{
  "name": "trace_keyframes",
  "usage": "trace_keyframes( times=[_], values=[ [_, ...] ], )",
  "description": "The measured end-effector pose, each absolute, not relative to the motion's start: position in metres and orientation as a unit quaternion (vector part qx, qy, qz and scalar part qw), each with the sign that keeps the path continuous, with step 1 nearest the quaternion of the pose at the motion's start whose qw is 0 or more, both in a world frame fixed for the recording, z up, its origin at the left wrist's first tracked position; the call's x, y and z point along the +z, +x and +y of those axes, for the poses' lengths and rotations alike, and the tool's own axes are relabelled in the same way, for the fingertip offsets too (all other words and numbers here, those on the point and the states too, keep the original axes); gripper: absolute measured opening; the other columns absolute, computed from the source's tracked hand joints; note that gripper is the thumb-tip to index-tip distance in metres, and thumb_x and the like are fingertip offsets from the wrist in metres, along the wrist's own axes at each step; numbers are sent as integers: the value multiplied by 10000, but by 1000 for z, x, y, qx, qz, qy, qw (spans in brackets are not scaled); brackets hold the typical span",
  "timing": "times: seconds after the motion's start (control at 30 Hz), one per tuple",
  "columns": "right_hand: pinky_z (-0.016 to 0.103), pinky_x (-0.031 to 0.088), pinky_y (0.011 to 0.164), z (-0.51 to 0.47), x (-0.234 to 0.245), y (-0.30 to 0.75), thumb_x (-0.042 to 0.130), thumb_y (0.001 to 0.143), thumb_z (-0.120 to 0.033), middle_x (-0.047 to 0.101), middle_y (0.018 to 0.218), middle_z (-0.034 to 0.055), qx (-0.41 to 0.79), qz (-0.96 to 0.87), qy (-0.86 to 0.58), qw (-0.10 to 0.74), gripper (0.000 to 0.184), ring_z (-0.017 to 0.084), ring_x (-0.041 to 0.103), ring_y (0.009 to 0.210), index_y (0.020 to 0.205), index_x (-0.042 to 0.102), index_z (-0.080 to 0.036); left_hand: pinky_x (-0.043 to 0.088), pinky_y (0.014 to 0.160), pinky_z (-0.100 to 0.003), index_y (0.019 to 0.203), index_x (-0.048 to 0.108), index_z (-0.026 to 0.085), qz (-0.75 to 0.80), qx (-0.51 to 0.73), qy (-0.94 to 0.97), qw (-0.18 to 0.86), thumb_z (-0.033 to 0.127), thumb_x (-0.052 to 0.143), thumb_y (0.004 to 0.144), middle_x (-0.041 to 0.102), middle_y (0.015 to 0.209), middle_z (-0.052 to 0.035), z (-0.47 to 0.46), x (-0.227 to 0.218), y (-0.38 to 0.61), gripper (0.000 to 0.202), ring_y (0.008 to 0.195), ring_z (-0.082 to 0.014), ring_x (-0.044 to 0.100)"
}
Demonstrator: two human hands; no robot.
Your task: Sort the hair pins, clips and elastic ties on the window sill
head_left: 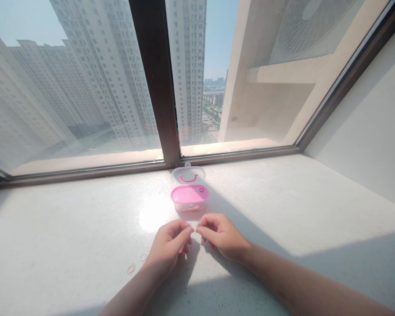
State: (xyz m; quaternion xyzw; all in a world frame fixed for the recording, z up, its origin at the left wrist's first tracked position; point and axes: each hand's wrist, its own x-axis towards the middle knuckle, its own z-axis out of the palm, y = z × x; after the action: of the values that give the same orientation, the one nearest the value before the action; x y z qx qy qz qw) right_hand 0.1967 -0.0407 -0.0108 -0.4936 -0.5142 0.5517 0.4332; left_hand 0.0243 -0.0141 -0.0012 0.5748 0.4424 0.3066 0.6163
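Sunlit sill (69, 228): our left hand (167, 248) and right hand (222, 235) pinch shut, on what we cannot tell; near left, tiny bands (131, 268) look light, stretchy, best pinched by their rims.

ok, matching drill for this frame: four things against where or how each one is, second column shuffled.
Things
1. pink box
2. clear lid
3. small loops
4. left hand

Places or states
A. loose on the sill, at the near left
B. fingertips pinched, nearly meeting the right hand
C. flipped open toward the window frame
D. just beyond both hands' fingertips

Pairs: 1-D, 2-C, 3-A, 4-B
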Motion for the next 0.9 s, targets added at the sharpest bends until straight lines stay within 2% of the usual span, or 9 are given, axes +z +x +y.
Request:
trace_keyframes(
  times=[0.9],
  values=[
    [194, 379, 403, -41, -10, 196, 600, 790, -295, 556, 540, -18, 550, -511, -496, 435, 184, 74, 453, 403, 688, 554, -149, 356, 447, -199, 690, 599, 130, 441, 300, 582, 613, 425, 612, 806, 569, 576, 1, -14, -2, 24, 317, 455, -91, 484]
  ],
)
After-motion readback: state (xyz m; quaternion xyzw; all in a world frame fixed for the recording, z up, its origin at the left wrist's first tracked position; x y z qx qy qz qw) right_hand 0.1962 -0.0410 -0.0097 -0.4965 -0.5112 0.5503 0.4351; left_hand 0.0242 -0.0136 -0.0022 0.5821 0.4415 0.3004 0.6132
